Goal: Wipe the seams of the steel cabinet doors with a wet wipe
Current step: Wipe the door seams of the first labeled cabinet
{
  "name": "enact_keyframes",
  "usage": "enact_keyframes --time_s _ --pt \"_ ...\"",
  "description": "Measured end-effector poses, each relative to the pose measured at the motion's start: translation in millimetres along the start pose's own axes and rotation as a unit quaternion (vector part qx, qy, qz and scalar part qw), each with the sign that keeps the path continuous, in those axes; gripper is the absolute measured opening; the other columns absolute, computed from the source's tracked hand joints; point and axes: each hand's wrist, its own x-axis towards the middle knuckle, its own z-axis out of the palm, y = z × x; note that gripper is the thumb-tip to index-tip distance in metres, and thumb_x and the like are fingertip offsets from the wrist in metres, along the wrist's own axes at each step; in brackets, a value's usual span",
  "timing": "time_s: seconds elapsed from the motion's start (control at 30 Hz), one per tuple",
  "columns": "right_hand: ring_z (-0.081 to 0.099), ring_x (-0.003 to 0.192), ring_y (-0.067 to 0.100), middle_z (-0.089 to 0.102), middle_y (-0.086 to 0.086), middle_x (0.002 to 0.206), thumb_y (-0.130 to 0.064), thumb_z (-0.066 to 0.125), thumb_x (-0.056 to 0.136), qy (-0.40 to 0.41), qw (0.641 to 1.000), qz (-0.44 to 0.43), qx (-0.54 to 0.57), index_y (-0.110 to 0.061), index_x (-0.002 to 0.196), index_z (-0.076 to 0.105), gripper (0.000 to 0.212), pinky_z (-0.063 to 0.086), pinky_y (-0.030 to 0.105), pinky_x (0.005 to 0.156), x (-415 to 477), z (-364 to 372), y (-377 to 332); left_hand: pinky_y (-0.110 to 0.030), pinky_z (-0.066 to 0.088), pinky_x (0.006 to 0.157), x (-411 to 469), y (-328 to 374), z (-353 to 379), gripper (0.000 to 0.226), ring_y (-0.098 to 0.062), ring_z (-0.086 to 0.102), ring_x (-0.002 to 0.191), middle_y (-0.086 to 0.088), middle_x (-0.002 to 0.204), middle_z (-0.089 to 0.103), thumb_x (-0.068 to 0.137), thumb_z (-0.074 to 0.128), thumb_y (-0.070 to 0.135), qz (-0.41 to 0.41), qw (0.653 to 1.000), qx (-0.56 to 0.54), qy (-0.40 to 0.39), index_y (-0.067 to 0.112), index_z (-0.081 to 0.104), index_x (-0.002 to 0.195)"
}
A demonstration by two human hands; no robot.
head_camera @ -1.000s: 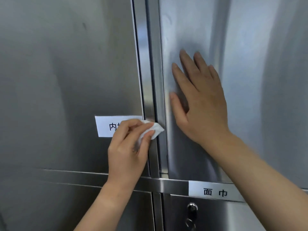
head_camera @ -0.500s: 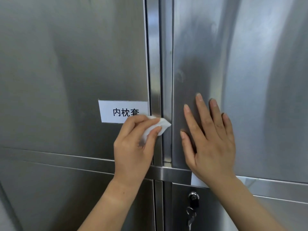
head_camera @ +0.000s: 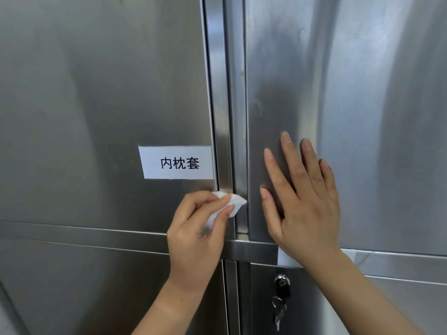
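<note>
Left hand (head_camera: pixel 193 235) pinched wet wipe (head_camera: pixel 233 201) on vertical seam (head_camera: pixel 232 105) (near its foot). Right hand (head_camera: pixel 304 204) flat, fingers straight, bracing door (head_camera: pixel 362 105). Next likely: press down to crossbar (head_camera: pixel 251 249).

Noted brushed steel cabinet (head_camera: pixel 96 93) across whole frame. Vertical post (head_camera: pixel 219 68) up centre, separating two upper doors (head_camera: pixel 375 105); horizontal rail (head_camera: pixel 251 250) crossing lower third, lower doors (head_camera: pixel 84 286) beneath. White label (head_camera: pixel 176 162) with black characters at centre left. Padlock (head_camera: pixel 281 286) with hanging keys (head_camera: pixel 278 313) at lower centre. Soft diffuse light, reflected as broad vertical bands. Paler sliver (head_camera: pixel 6 317) at lower left corner, unidentifiable.
</note>
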Motion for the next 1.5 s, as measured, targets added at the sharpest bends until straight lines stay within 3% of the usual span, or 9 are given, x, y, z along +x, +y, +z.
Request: enact_keyframes --time_s 0.17,0.4,0.8,1.13,1.27,1.4,1.5 --pt "0.020 0.143 0.027 0.023 0.006 0.152 -0.030 0.038 0.097 0.005 1.000 -0.001 0.000 -0.014 0.142 0.042 0.048 0.014 0.039 0.116 0.4 0.9 -1.0 -0.016 0.048 0.085 -1.4 -3.3 -2.3 0.020 -0.005 0.056 0.091 0.003 0.098 0.058 0.082 0.069 0.017 0.029 0.999 0.009 -0.016 0.014 0.066 0.102" --pt "0.023 0.142 0.027 0.025 0.006 0.152 -0.029 0.041 0.095 0.007 1.000 0.004 0.005 -0.015 0.141 0.043 0.048 0.017 0.040 0.115 0.4 0.5 -1.6 -0.022 0.051 0.080 -24.1 -1.3 1.2 0.019 -0.008 0.057 0.088 0.003 0.095 0.059 0.083 0.067 0.016 0.002 1.000 0.007 0.004 0.017 0.066 0.102" --pt "0.024 0.141 0.028 0.026 0.007 0.152 -0.029 0.040 0.096 0.012 1.000 -0.002 0.008 -0.015 0.141 0.043 0.048 0.016 0.040 0.115 -0.2 0.7 -1.2 -0.015 0.049 0.084 -44.5 -3.3 -4.8 0.031 0.000 0.058 0.092 0.009 0.096 0.060 0.075 0.075 0.008 -0.024 0.999 0.004 -0.027 0.021 0.066 0.102" --pt "0.025 0.141 0.028 0.026 0.006 0.151 -0.028 0.041 0.095 0.015 1.000 0.002 0.015 -0.014 0.140 0.045 0.047 0.017 0.040 0.114 0.2 0.2 -1.8 -0.014 0.047 0.085 -45.7 -1.7 0.6 0.021 -0.003 0.059 0.093 0.006 0.096 0.061 0.082 0.070 0.013 -0.047 0.999 -0.009 0.004 0.018 0.068 0.102" --pt "0.025 0.140 0.028 0.025 0.005 0.151 -0.029 0.041 0.096 0.008 1.000 0.007 0.020 -0.015 0.140 0.045 0.047 0.018 0.039 0.114 0.5 -2.4 -1.9 -0.014 0.048 0.086 -60.5 1.1 -6.7 0.032 -0.001 0.059 0.093 0.005 0.097 0.062 0.075 0.072 0.006 -0.083 0.996 0.005 -0.021 0.021 0.068 0.103" --pt "0.023 0.141 0.026 0.024 0.005 0.151 -0.027 0.048 0.094 -0.021 0.999 0.011 0.029 -0.015 0.141 0.044 0.048 0.016 0.040 0.114 2.9 -7.7 -2.1 -0.010 0.044 0.086 -56.7 14.4 -19.1 0.031 -0.002 0.061 0.097 0.015 0.098 0.063 0.080 0.074 0.007 -0.169 0.984 0.000 -0.054 0.030 0.071 0.101" --pt "0.018 0.143 0.025 0.025 0.004 0.152 -0.023 0.054 0.090 -0.056 0.992 0.028 0.107 -0.014 0.139 0.046 0.050 0.010 0.037 0.116 2.3 -18.8 -2.0 -0.014 0.046 0.081 -54.9 27.4 -32.2 0.037 -0.005 0.062 0.097 0.017 0.099 0.063 0.080 0.075 0.005 -0.247 0.967 -0.006 -0.054 0.038 0.072 0.096"
